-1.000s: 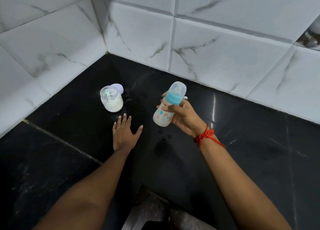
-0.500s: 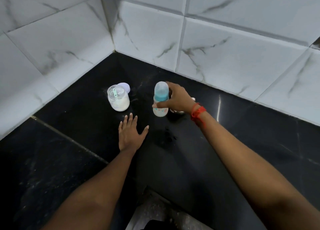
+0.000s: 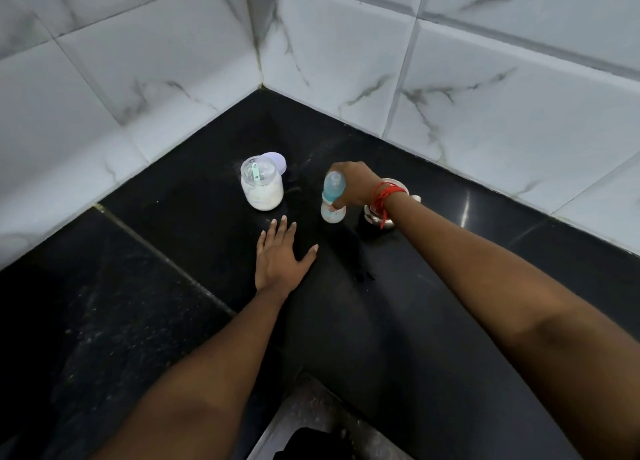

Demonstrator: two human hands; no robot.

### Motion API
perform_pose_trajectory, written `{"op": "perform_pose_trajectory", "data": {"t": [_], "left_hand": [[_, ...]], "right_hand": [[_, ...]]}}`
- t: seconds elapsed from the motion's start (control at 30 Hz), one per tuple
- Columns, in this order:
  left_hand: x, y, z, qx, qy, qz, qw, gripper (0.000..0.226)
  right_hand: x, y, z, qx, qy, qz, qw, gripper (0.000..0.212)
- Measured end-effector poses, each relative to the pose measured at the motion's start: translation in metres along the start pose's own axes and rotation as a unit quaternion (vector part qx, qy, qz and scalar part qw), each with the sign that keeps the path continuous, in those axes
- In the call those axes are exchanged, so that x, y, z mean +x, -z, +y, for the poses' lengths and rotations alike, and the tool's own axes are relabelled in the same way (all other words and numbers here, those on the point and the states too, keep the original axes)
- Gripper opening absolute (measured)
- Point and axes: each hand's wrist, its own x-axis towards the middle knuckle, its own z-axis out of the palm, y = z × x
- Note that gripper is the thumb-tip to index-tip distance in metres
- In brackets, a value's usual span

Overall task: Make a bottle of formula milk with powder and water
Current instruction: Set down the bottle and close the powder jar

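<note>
The work surface is a polished black stone countertop, glossy and reflective, with a thin seam line across its left part. It is enclosed at the back corner by glazed white wall tiles with grey marble veining.

The task item, a small translucent plastic feeding bottle with a blue screw collar and a clear domed cap, is positioned upright near the centre of the countertop, its rounded base down on the stone. A milky white fill is visible in the lower body. The bottle is grasped at the collar and cap by the right hand, whose fingers are curled round it from above. A red thread band is wound round the right wrist.

The left hand is laid flat on the countertop, palm down, fingers straight and thumb spread; nothing is held by it.

A round clear glass jar, uncapped and partly filled with white powder, is set to the left of the bottle, apart from it. A pale green plastic scoop is lodged inside it. A lilac round lid lies just behind the jar.

A shiny steel vessel is largely hidden behind the right wrist.
</note>
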Motion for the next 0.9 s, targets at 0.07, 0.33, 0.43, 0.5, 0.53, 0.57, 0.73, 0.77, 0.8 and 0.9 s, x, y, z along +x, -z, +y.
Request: {"op": "perform_pose_trajectory", "data": {"t": [0.07,0.33,0.43,0.5,0.53,0.57,0.73,0.77,0.8,0.9], "left_hand": [[0.000,0.000,0.000,-0.001,0.001,0.004,1.000,0.082],[-0.002,0.000,-0.002,-0.070,0.009,0.029,0.997,0.072],[-0.004,0.006,-0.006,-0.229,0.078,0.170,0.955,0.052],[0.000,0.013,-0.011,-0.285,0.148,0.234,0.918,0.056],[0.007,0.016,-0.016,-0.302,0.171,0.235,0.908,0.064],[0.017,0.019,-0.022,-0.319,0.184,0.220,0.903,0.074],[0.071,0.027,-0.047,-0.391,0.185,0.139,0.891,0.121],[0.078,0.029,-0.049,-0.395,0.179,0.124,0.893,0.124],[0.086,0.030,-0.053,-0.395,0.165,0.116,0.896,0.124],[0.094,0.032,-0.065,-0.398,0.093,0.104,0.907,0.106]], "right_hand": [[-0.001,0.000,0.004,0.009,-0.008,0.002,1.000,0.070],[-0.006,-0.001,-0.001,0.084,0.020,0.032,0.996,0.086],[-0.001,0.012,-0.012,0.107,0.043,0.079,0.990,0.072],[0.013,0.024,-0.022,0.093,0.071,0.104,0.988,0.059],[0.024,0.031,-0.027,0.079,0.085,0.105,0.988,0.055],[0.035,0.037,-0.032,0.064,0.097,0.099,0.988,0.053],[0.101,0.035,-0.059,-0.007,0.126,0.017,0.992,0.053],[0.114,0.030,-0.063,-0.025,0.125,-0.004,0.992,0.058],[0.128,0.023,-0.065,-0.041,0.123,-0.024,0.991,0.064],[0.164,0.001,-0.069,-0.094,0.115,-0.080,0.986,0.084]]}}
